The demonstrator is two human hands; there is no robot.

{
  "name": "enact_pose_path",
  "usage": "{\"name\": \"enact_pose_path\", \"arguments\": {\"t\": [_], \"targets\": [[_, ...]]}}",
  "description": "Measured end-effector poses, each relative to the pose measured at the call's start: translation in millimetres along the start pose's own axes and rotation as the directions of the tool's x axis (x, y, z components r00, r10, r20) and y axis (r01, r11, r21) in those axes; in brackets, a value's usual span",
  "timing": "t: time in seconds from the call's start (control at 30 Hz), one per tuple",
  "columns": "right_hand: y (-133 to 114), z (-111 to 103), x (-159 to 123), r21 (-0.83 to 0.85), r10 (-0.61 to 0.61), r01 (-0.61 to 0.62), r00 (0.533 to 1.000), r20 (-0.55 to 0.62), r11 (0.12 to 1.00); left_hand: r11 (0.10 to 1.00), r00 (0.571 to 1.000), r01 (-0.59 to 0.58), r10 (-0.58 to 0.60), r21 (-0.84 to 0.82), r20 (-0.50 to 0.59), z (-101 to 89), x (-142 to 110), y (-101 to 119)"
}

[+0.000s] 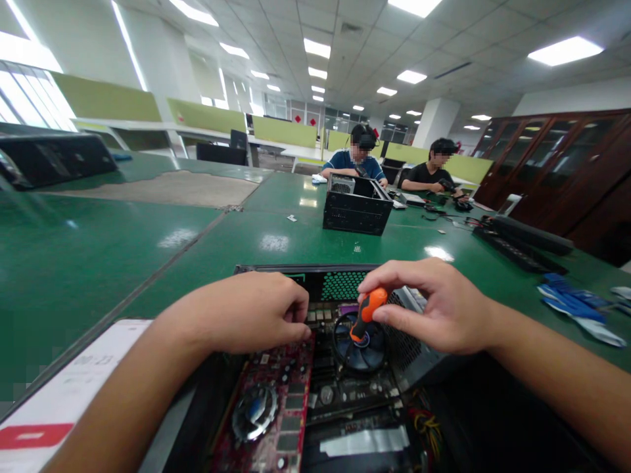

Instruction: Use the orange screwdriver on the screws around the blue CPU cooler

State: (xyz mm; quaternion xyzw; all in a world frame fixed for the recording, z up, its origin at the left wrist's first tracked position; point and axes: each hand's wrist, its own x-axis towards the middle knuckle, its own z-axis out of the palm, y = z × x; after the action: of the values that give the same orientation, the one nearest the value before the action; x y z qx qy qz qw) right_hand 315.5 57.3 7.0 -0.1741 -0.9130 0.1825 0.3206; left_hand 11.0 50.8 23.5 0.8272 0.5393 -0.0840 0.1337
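Note:
A computer case (296, 268) lies with its open side up in front of me. Inside, my left hand (261, 312) is curled at the far end of a red graphics card (290, 394), thumb against its corner; the other fingertips are partly hidden. Between thumb and fingers, my right hand (434, 305) holds an orange-and-black screwdriver (369, 310) by its handle. The screwdriver stands tilted over the black cooling fan (367, 358); its tip cannot be seen. Right of the fan is the grey power supply (411, 348), with coloured wires (428, 427) nearer me.
A phone-like screen (64, 387) lies left of the case. Another computer case (357, 207) stands across the green table (256, 230), before a seated person (352, 161). A second person (428, 167) works farther right. Blue-and-white gloves (579, 305) and keyboards (513, 246) lie at right.

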Motion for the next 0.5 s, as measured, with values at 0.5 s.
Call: {"name": "enact_pose_path", "arguments": {"t": [0.5], "targets": [[6.2, 0.5, 2.2, -0.022, 0.104, -0.104, 0.994, 0.020, 0.994, 0.999, 1.000, 0.015, -0.015, 0.034, 0.016, -1.6, -0.4, 1.6]]}}
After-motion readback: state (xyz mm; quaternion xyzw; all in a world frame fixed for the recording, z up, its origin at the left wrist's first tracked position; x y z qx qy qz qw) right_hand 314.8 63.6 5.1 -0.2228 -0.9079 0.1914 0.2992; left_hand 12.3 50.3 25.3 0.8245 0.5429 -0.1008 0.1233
